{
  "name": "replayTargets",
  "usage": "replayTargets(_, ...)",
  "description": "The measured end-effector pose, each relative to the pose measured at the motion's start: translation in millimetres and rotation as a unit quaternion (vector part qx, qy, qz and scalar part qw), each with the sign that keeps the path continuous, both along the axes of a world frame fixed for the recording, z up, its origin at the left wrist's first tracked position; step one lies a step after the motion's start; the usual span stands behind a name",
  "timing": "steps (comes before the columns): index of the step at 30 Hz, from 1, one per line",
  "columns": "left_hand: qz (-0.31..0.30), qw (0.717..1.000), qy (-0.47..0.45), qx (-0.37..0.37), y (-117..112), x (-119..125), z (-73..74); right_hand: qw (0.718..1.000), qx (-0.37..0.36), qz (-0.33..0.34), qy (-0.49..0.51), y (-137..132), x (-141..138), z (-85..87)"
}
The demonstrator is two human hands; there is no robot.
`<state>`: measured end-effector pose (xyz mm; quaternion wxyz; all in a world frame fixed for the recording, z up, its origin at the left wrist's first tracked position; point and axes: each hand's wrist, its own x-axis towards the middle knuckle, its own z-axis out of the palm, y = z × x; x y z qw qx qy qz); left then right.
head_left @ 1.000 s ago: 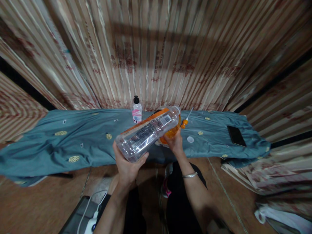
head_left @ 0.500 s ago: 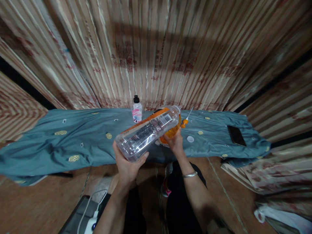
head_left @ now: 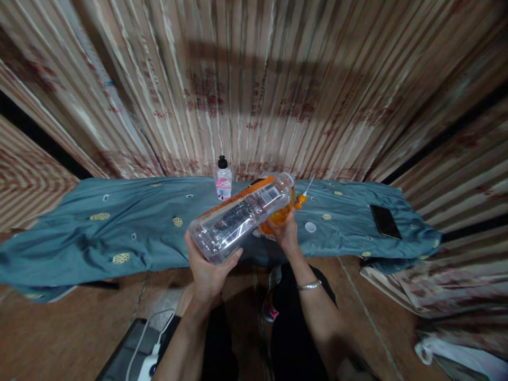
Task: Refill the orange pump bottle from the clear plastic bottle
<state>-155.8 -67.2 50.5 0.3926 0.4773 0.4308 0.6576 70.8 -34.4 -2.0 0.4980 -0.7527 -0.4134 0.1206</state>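
My left hand [head_left: 209, 272] is wrapped round the base of a large clear plastic bottle [head_left: 238, 219] with an orange label. The bottle is tilted, its neck up to the right over an orange container [head_left: 282, 212]. My right hand [head_left: 284, 232] grips that orange container, whose upper part is mostly hidden behind the bottle. An orange pump head [head_left: 301, 200] with a thin white tube lies on the cloth just right of it. A small round white disc [head_left: 310, 227] lies near my right hand.
A small clear bottle with a black cap [head_left: 223, 182] stands behind on the blue-green cloth [head_left: 151, 227]. A black phone [head_left: 384, 221] lies at the right. Striped curtains [head_left: 246, 95] hang behind and at both sides. A white cable and plug [head_left: 148, 365] are at lower left.
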Motion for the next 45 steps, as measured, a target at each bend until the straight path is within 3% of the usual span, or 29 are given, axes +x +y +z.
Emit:
replayTargets(20, 0.004, 1.0, 0.006, -0.018, 0.8, 0.4, 1.2, 1.0, 0.005, 0.013, 0.015, -2.6, -0.7, 2.9)
replayTargets(27, 0.004, 0.999, -0.002, -0.041, 1.0, -1.5, -4.3, 0.999, 0.008, 0.031, 0.014, -5.0, 0.9, 3.2)
replayTargets(33, -0.002, 0.998, -0.004, -0.062, -0.6, -2.6, 0.2, 0.998, 0.025, 0.048, 0.017, -6.3, 1.5, 2.6)
replayTargets(45, 0.008, 0.998, -0.002, -0.062, -0.4, -5.1, -11.0, 1.0, 0.014, 0.011, 0.011, -3.2, -2.0, 2.1)
